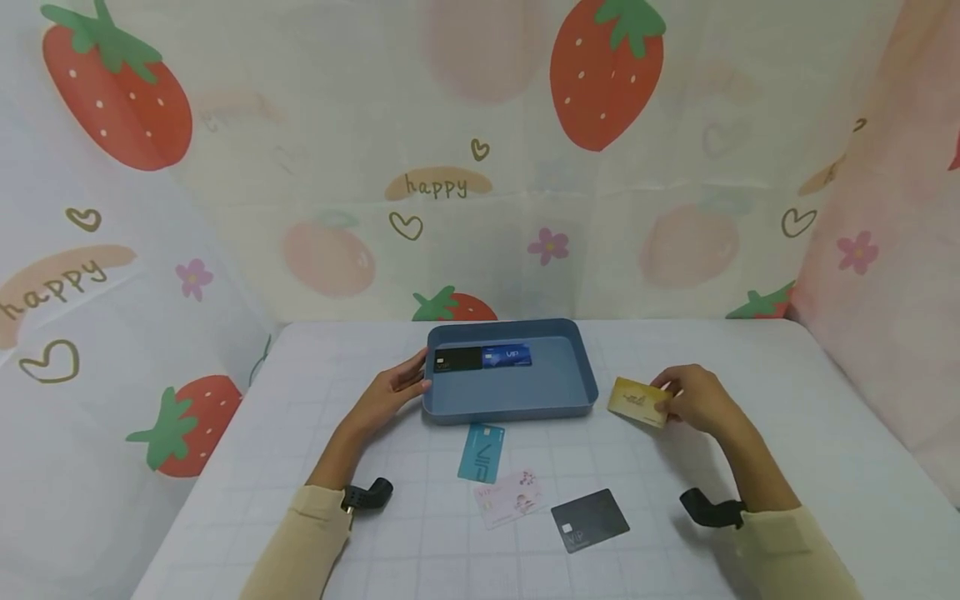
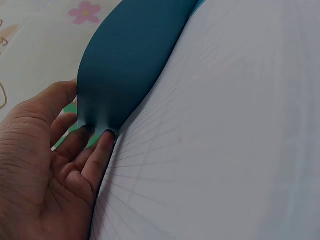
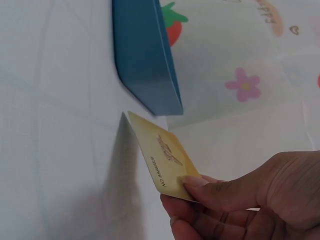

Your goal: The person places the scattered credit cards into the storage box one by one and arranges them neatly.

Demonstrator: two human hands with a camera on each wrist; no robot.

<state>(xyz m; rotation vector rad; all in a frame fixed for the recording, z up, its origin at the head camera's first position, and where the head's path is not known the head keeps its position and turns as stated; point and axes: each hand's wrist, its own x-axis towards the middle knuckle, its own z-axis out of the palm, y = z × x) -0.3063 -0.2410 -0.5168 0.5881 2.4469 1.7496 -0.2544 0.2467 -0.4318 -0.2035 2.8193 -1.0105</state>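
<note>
Your right hand (image 1: 697,400) pinches a gold card (image 1: 633,402) by its near right corner, thumb over the printed face and fingers curled beneath; the card tilts just off the right end of a blue tray (image 1: 517,392), and whether its far corner touches the table (image 1: 405,542) is hard to tell. Your left hand (image 1: 381,402) is open, fingers loosely bent, their tips against the outside of the tray's left end. For a sure hold, press lightly with the thumb near the card's edge so that it does not bow; holding it level and above the rim should spare its corners a knock. Gentle, even pressure from the left fingertips should be enough to steady the tray. The tray is smooth and matt, a shallow rectangle with rounded corners; inside, along its far left, a black card (image 1: 458,359) and a blue card (image 1: 507,356) lie end to end. On the white, faintly gridded table, nearer you, lie a teal card (image 1: 482,453), a pale pink card (image 1: 510,498) and a dark grey card (image 1: 590,521), all thin, flat rectangles.
</note>
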